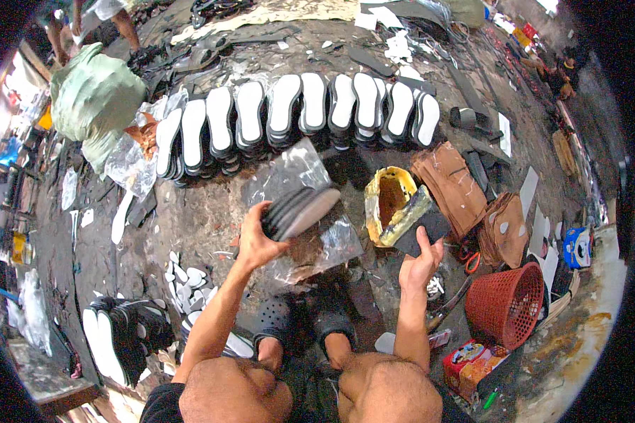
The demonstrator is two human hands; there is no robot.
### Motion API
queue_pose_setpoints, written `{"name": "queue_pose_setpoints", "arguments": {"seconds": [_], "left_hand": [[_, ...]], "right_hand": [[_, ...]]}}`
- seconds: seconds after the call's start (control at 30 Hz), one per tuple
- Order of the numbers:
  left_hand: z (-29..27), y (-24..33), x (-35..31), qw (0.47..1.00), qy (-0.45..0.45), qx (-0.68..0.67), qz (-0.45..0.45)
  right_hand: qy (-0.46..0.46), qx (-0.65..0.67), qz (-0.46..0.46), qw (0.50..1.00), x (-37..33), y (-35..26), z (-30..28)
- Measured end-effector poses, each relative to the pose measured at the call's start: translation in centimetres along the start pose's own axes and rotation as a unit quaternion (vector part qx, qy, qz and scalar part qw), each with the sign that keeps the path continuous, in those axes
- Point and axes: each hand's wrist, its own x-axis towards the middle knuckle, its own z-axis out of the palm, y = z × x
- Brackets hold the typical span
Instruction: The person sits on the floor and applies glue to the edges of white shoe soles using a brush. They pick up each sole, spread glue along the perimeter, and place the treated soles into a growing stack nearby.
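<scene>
My left hand grips a small stack of dark soles, tilted and slightly blurred, above a clear plastic sheet. In my right hand is a dark flat glue spreader, its far edge coated in yellowish glue. The spreader rests at or just over the rim of a glue pot, cut open and crusted yellow, with brown glue inside. Ahead of my hands, a curved row of stacked soles with white tops stretches from left to right.
Brown sheets, orange-handled scissors and a red plastic basket lie to the right. More soles are heaped at the lower left, near white offcuts. A pale green sack stands far left; a person's legs show behind it.
</scene>
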Motion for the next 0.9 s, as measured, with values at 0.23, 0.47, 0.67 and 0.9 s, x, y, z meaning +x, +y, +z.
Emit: {"name": "queue_pose_setpoints", "arguments": {"seconds": [0.23,0.47,0.67,0.9], "left_hand": [[-1.5,-2.4,0.7,0.961,-0.032,-0.191,-0.197],[-5.9,-1.4,-0.6,0.903,0.188,-0.352,-0.158],[-10.0,-1.1,-4.2,0.85,0.311,-0.386,-0.181],[-0.1,-0.6,-6.0,0.916,0.232,-0.305,-0.12]], "right_hand": [[-0.088,0.108,0.104,0.985,-1.2,2.4,2.8],[-0.185,-0.09,0.093,0.974,7.7,15.4,4.0],[-0.257,-0.107,0.217,0.936,2.7,17.6,2.0],[-0.152,0.007,0.137,0.979,-0.8,7.5,2.5]]}}
